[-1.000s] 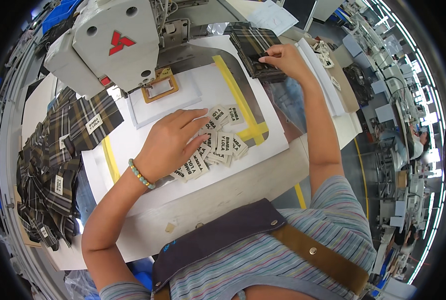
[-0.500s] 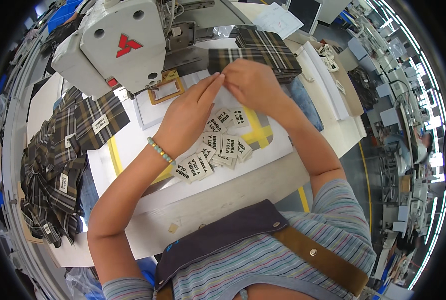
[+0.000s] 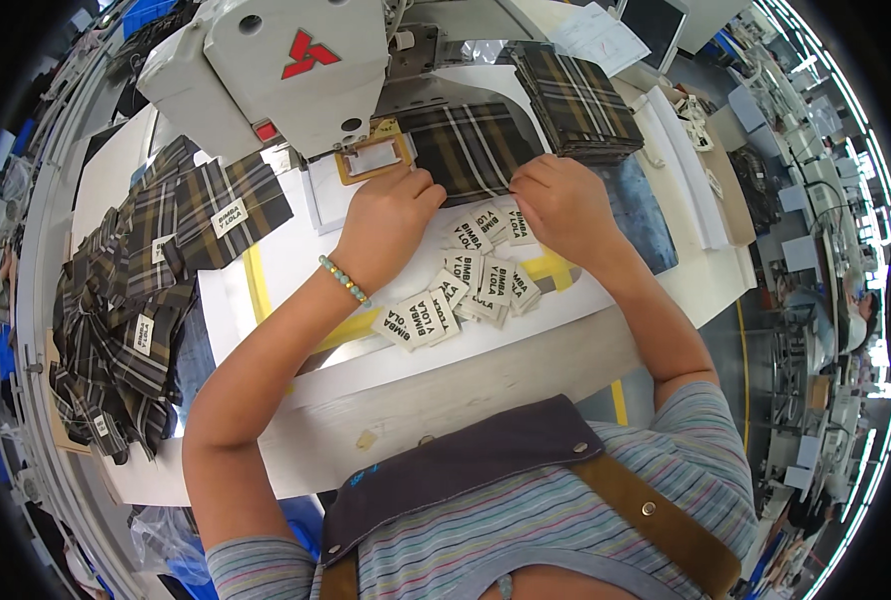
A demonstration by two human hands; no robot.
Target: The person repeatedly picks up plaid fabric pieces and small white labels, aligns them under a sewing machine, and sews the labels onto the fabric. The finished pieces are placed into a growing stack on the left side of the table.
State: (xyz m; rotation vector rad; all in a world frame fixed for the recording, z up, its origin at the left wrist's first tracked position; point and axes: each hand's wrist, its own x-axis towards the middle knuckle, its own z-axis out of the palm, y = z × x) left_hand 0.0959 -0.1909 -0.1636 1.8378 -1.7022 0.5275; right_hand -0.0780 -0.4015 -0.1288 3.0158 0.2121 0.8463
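A dark plaid fabric panel (image 3: 471, 140) with white and tan stripes lies spread beside the sewing machine's brass-coloured clamp frame (image 3: 374, 160). My left hand (image 3: 388, 222), with a beaded bracelet at its wrist, closes its fingers on the panel's near left corner. At the near right corner, my right hand (image 3: 568, 208) pinches the edge between thumb and fingers. Just below both hands, a loose pile of small white fabric labels (image 3: 466, 283) with dark print rests on the white work surface (image 3: 351, 365). The left fingertips are partly hidden behind the hand.
The white sewing machine head (image 3: 266, 75) stands at the far left. A stack of plaid panels (image 3: 581, 105) sits at the far right. Plaid pieces with labels (image 3: 151, 285) are heaped on the left. Papers (image 3: 601, 40) and a cardboard box (image 3: 721, 190) lie farther right.
My hands, together before, have moved apart to the panel's two near corners. The plaid panel now lies flat beside the clamp, off the stack. The view has shifted slightly.
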